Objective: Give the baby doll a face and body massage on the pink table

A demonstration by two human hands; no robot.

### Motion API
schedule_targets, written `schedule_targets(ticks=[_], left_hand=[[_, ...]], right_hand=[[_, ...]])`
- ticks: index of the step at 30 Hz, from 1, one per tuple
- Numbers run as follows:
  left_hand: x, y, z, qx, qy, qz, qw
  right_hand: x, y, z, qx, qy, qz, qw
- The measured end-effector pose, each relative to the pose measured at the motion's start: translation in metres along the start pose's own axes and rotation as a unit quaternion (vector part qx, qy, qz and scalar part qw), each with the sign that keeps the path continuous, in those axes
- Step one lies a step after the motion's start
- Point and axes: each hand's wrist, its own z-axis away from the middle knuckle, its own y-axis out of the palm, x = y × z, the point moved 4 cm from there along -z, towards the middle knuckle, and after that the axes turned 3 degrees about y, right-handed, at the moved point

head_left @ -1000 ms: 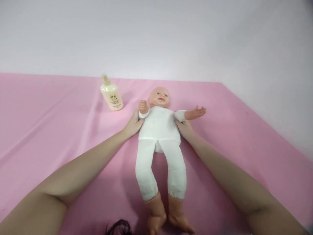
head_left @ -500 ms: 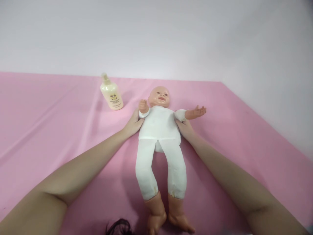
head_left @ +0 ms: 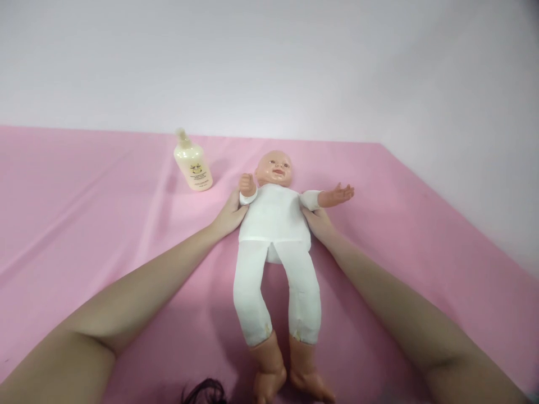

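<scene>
**Doll flat on its back, a hand at each side of its chest**

A baby doll (head_left: 275,247) lies face up in the middle of the frame on a pink sheet (head_left: 84,224), its head toward the top of the picture and its bare feet toward the bottom edge. It wears a white one-piece suit; one doll arm is bent up by its cheek, the other stretched out toward the right of the frame.

The left hand (head_left: 229,216) rests against the doll's side just under the bent arm, and the right hand (head_left: 318,220) presses against the opposite side below the outstretched arm. Both hands are cupped loosely round the torso, touching it with palms and fingers, and the fingers seem to slip partly beneath the body; how far they close under it is hidden. Both forearms lie low over the sheet.

As far as can be judged, the doll is laid out and steadied, fully on the sheet, with no part lifted. A cream pump bottle (head_left: 192,163) stands in the upper left of the middle, near the doll's head but apart from it, upright and untouched, and neither hand is near it.
</scene>
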Motion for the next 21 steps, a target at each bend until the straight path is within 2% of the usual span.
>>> schedule_targets(ticks=[12,21], left_hand=[[0.0100,-0.0002,-0.0007,-0.002,-0.011,0.005,1.000],[0.0009,0.0001,-0.0005,0.000,-0.013,0.014,1.000]], right_hand=[[0.0002,-0.0003,-0.0001,0.002,-0.002,0.005,1.000],[-0.0012,-0.0005,-0.0004,0.001,-0.007,0.013,1.000]])
